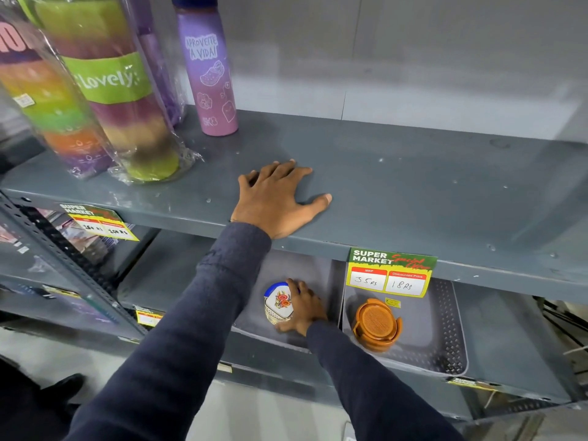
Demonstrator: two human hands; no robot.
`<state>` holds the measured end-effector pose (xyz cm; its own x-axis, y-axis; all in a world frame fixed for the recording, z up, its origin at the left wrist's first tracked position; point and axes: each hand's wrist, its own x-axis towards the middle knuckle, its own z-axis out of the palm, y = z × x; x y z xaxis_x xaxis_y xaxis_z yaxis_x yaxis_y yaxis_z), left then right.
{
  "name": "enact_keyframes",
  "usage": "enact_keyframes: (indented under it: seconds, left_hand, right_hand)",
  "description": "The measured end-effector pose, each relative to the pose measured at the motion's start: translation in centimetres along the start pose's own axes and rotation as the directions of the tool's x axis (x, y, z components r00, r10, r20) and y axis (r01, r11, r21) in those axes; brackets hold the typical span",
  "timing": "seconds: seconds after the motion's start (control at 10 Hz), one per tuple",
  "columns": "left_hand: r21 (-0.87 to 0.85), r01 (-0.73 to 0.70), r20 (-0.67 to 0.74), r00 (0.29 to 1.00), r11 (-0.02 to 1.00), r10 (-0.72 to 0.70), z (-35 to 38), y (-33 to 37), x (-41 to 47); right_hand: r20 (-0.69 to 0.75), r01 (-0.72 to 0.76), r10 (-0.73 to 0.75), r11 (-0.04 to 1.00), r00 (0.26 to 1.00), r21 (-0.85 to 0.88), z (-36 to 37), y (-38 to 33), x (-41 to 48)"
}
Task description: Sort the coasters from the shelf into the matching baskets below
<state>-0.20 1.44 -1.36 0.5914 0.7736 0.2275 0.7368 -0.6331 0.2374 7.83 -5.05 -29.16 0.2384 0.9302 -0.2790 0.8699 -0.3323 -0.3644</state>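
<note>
My left hand [278,198] lies flat, fingers spread, on the grey upper shelf [413,186] and holds nothing. One level down, my right hand [302,308] grips a stack of white coasters with a red flower print and blue edge [279,302] inside the left grey basket [254,329]. The right grey basket [445,345], perforated along its wall, holds a round brown coaster set in its holder [377,324]. No coasters show on the upper shelf.
Several wrapped rainbow-striped bottles [105,87] and a purple bottle [208,71] stand at the upper shelf's left. A green-yellow price tag [391,272] hangs from the shelf edge over the right basket; another tag [98,221] hangs at left. A steel upright [63,259] runs diagonally at left.
</note>
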Motion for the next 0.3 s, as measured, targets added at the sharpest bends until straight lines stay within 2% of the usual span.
enact_keyframes:
  seconds: [0.1,0.3]
  left_hand:
    - [-0.014,0.0,0.0,1.0,1.0,0.0,0.0,0.1,-0.1]
    - [-0.018,-0.005,0.015,1.0,1.0,0.005,-0.4,0.1,-0.2]
  right_hand:
    - [0.023,-0.003,0.004,1.0,1.0,-0.018,-0.2,-0.4,-0.4]
    - [0.066,-0.011,0.007,0.998,0.998,0.064,-1.4,-0.4,-1.0]
